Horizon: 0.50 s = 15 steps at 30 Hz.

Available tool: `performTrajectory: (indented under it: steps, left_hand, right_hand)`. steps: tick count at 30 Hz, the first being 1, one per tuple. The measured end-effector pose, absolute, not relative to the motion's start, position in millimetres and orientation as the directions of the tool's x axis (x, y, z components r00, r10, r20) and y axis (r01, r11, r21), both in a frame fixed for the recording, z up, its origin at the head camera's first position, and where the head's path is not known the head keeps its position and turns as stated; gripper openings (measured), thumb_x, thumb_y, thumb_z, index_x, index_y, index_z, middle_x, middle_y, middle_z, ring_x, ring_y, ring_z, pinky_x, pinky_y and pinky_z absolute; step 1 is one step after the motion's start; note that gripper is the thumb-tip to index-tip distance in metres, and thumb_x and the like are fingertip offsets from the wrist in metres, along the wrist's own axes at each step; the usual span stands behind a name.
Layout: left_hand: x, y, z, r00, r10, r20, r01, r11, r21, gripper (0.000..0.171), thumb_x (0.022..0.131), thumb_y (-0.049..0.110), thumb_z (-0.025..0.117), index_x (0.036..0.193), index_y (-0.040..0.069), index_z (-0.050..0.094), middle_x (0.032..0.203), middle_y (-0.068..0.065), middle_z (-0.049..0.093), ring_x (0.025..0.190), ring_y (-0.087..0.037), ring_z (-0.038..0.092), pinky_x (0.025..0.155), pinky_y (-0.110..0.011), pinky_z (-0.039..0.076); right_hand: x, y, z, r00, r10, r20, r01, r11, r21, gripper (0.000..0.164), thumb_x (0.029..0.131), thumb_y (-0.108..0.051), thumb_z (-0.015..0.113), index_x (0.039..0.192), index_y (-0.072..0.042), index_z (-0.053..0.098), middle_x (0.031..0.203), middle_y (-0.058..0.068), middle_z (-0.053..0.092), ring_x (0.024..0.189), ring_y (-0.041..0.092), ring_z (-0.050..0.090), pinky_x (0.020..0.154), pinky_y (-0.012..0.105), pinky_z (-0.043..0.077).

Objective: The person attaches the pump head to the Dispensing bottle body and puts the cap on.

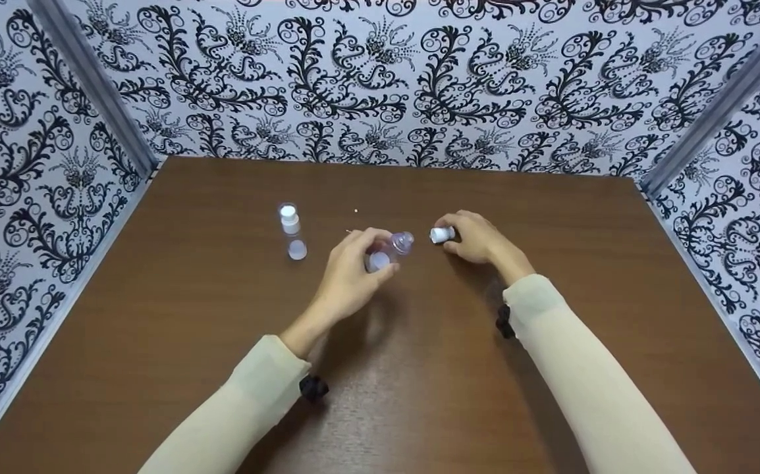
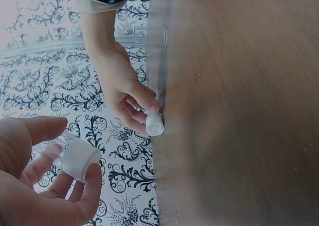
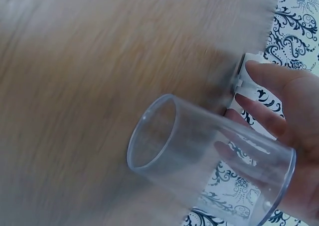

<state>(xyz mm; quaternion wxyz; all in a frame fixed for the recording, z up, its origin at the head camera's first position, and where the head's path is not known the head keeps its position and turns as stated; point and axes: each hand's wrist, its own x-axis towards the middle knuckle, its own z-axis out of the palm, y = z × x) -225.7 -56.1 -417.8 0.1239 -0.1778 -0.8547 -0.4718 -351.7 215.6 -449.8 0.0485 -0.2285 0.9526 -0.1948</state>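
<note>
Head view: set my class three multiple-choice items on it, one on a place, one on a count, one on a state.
1. Where is the untouched bottle?
A) left of both hands
B) between the hands
C) at the table's near edge

2. How many hands hold something?
A) none
B) one
C) two

3. How is the untouched bottle placed?
A) lying flat
B) upright
C) leaning on the wall

Key:
1 A: it is beyond the left hand, on that hand's left.
2 C: the left hand grips a clear bottle, and the right hand pinches a small white piece.
3 B: it stands upright on the table.
</note>
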Motion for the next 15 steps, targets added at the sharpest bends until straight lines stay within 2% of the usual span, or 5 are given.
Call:
performTrajectory:
  steps: [9, 15]
  left_hand:
    - [-224.9, -57.8, -418.6, -0.906, 0.190, 0.379, 0.422, 0.479, 0.770, 0.036, 0.086, 0.007, 0.086, 0.119, 0.008, 0.071, 0.109, -0.013, 0.071, 0.098, -0.026, 0.063, 0.084, -0.037, 0.049]
    - [-226.0, -56.2, -421.7, -0.906, 0.187, 0.380, 0.421, 0.484, 0.767, 0.037, 0.085, 0.007, 0.086, 0.119, 0.007, 0.072, 0.108, -0.013, 0.071, 0.100, -0.025, 0.063, 0.087, -0.038, 0.049]
  right_hand:
    - [-348.0, 218.3, -447.0, -0.871, -0.490, 0.023, -0.458, 0.796, -0.395, 0.020, 0.096, -0.008, 0.077, 0.116, -0.006, 0.074, 0.114, 0.016, 0.071, 0.109, 0.035, 0.063, 0.099, 0.054, 0.050]
    - [-343.3, 222.5, -436.5, -0.881, -0.473, 0.037, -0.444, 0.796, -0.411, 0.018, 0.099, -0.011, 0.074, 0.117, -0.007, 0.073, 0.113, 0.012, 0.073, 0.108, 0.033, 0.065, 0.098, 0.053, 0.050]
